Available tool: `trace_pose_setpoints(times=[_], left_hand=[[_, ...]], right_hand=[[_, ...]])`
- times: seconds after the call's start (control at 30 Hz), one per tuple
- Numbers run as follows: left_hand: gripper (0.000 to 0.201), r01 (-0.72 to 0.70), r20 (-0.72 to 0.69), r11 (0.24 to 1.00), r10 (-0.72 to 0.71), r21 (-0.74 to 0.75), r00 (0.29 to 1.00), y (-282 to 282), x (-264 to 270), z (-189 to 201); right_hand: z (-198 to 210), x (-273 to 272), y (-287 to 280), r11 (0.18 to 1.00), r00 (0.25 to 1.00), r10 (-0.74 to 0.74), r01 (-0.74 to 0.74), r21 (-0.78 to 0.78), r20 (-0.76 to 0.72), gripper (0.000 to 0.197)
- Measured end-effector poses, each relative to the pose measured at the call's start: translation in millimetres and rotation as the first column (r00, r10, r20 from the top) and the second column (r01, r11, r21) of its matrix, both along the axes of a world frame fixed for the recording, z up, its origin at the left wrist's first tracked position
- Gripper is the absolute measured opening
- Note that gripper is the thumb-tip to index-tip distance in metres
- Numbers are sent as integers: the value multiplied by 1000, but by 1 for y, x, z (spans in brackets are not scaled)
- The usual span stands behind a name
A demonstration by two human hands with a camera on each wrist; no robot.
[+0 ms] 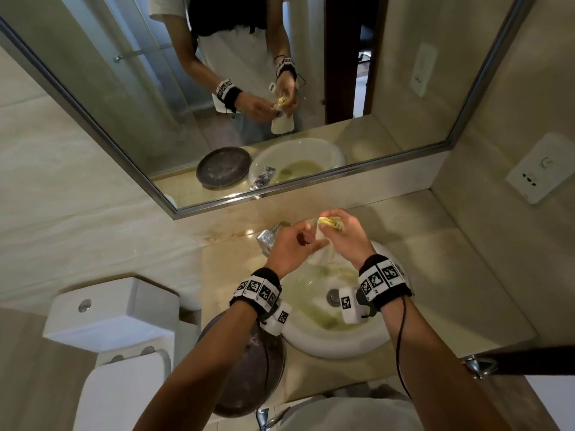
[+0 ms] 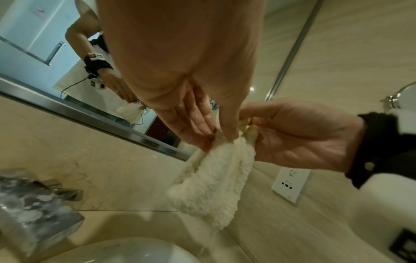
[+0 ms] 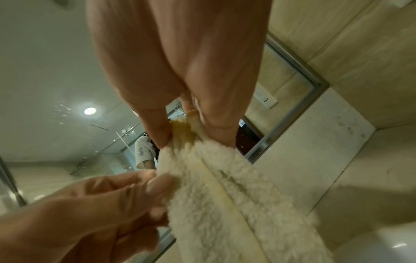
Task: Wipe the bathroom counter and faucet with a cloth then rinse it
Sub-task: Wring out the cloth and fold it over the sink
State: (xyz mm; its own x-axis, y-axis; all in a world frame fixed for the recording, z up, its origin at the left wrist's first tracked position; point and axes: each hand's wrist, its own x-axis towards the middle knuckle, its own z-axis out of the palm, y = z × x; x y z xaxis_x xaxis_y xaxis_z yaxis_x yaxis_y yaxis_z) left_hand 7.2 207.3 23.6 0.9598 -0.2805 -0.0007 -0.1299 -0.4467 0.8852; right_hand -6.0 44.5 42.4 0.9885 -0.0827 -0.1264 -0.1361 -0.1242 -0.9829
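Both hands (image 1: 317, 241) pinching cloth (image 2: 213, 186) over sink basin (image 1: 357, 343) w/ yellowish residue inside.

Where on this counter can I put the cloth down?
Bare counter lies right of the sink, toward the wall with the socket. The left side is crowded: the faucet behind, the dark round tray in front.

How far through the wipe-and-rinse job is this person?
Done: unclear; the counter shows no plain sign of wiping. In hand: both the right hand and left hand pinch the cloth, which hangs over the sink. Left: no water visibly runs from the faucet, so rinsing looks unfinished.
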Motion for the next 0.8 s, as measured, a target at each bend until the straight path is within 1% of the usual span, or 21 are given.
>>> trace_pose_setpoints(times=[0.03, 0.1, 0.2, 0.23, 0.27, 0.33, 0.4, 0.47, 0.5, 0.57, 0.67, 0.73, 0.8], left_hand=[[21, 34, -51, 999, -35, -26, 998, 4, 1, -2], [24, 67, -127, 993, -79, -94, 989, 13, 3, -6], [29, 89, -191, 984, -118, -155, 974, 21, 11, -9], [32, 98, -206, 985, -126, -140, 970, 21, 14, -9], [38, 107, -215, 990, -125, -95, 969, 21, 16, -8], [55, 131, -244, 991, -129, -9, 961, 18, 21, -7], [65, 206, -283, 978, -196, 8, 939, 13, 24, -6], [58, 285, -324, 958, -268, 5, 907, 5, 26, -3], [54, 299, -351, 954, -278, 5, 894, 1, 27, -2], [50, 277, -407, 961, -253, 0, 878, -7, 28, 2], [49, 235, -449, 972, -224, -32, 865, -18, 26, 4], [46, 208, -449, 978, -200, -33, 871, -24, 24, 3], [43, 177, -433, 984, -158, 3, 888, -29, 22, -2]], right_hand=[[-2, 1, -2, 999, 1000, 9, -9, -34, 0, 15], [-7, 3, -7, 997, 999, 32, -32, -73, 3, 13], [-11, 5, -11, 998, 998, 62, -62, -9, 11, 16], [-10, 5, -11, 997, 997, 81, -81, 7, 14, 17], [-9, 6, -10, 994, 994, 104, -105, 18, 18, 19], [-6, 11, -11, 986, 988, 152, -153, 70, 29, 22], [-2, 17, -12, 965, 978, 206, -210, 159, 45, 22], [2, 24, -14, 929, 966, 252, -257, 267, 54, 26], [4, 27, -16, 906, 959, 276, -280, 318, 57, 29], [10, 32, -21, 860, 944, 326, -321, 397, 57, 32], [15, 41, -32, 801, 927, 372, -347, 487, 49, 27], [11, 47, -40, 762, 937, 348, -309, 569, 42, 25], [1, 51, -43, 743, 960, 279, -199, 639, -26, 27]])
